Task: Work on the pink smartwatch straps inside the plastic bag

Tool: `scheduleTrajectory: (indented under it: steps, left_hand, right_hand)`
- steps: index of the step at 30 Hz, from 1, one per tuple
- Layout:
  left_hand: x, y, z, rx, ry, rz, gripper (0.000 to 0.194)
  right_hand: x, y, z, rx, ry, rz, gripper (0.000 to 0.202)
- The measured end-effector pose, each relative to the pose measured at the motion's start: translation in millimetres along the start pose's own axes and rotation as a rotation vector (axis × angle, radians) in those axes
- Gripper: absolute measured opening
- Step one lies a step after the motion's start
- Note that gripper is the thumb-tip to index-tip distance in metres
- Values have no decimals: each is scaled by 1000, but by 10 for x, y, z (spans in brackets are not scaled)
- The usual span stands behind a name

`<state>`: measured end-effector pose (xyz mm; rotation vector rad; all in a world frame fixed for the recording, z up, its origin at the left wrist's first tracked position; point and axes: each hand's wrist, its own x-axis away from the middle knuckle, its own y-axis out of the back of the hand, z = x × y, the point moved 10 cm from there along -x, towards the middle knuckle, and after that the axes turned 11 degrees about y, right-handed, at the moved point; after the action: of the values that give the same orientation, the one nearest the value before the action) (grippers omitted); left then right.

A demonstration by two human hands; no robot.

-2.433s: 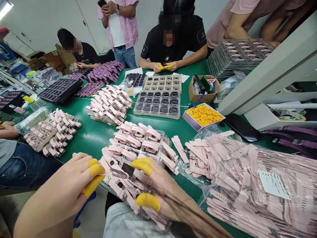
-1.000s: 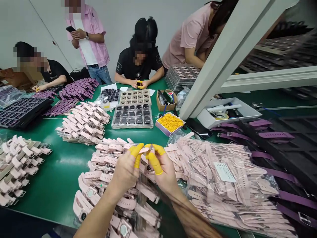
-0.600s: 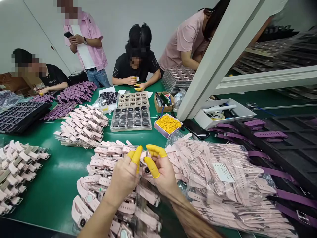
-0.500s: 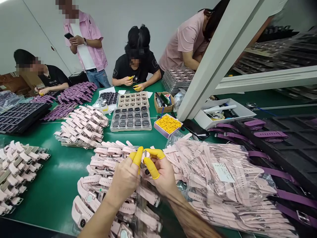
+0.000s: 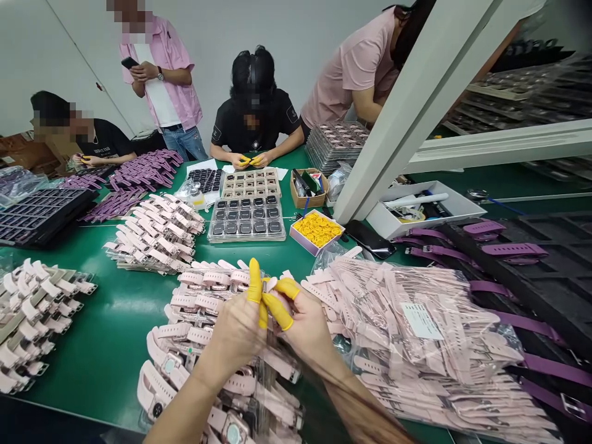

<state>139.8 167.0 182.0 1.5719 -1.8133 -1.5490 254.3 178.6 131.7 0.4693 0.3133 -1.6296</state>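
Observation:
Yellow finger cots cover fingertips on both hands, which meet near the centre. My left hand (image 5: 240, 317) pinches a small pale pink strap piece (image 5: 272, 284) with a metal end. My right hand (image 5: 300, 308) has its thumb and forefinger closed on the same piece from the other side. Most of the piece is hidden by the fingers. Under and left of the hands lie rows of pink-strapped watches (image 5: 202, 303) in clear trays. Right of my right hand spreads a clear bag of pink straps (image 5: 393, 308) with a white label (image 5: 422, 320).
Beyond are a box of yellow finger cots (image 5: 316, 232), a tray of watch cases (image 5: 247, 217) and stacked pink straps (image 5: 155, 234). A white post (image 5: 407, 111) rises at right, beside a white box (image 5: 430, 209) and purple straps (image 5: 513, 250). Several people work or stand across the table.
My left fingers have shifted, the cot-covered forefinger now pointing more upright, and both hands stay together. Across the table, the person in black has brought both hands together.

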Motion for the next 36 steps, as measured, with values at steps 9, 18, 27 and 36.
scheduleTrajectory:
  steps: [9, 18, 27, 36]
  left_hand:
    - [-97, 98, 200, 498, 200, -28, 35]
    - [84, 239, 913, 1042, 663, -370, 35]
    - [75, 232, 962, 1280, 766, -460, 35]
    - [74, 133, 925, 1303, 771, -383, 39]
  right_hand:
    - [12, -51, 324, 302, 403, 59, 25]
    - [39, -232, 243, 281, 350, 258, 27]
    - [64, -169, 321, 206, 448, 161, 29]
    - [46, -181, 480, 179, 564, 157, 19]
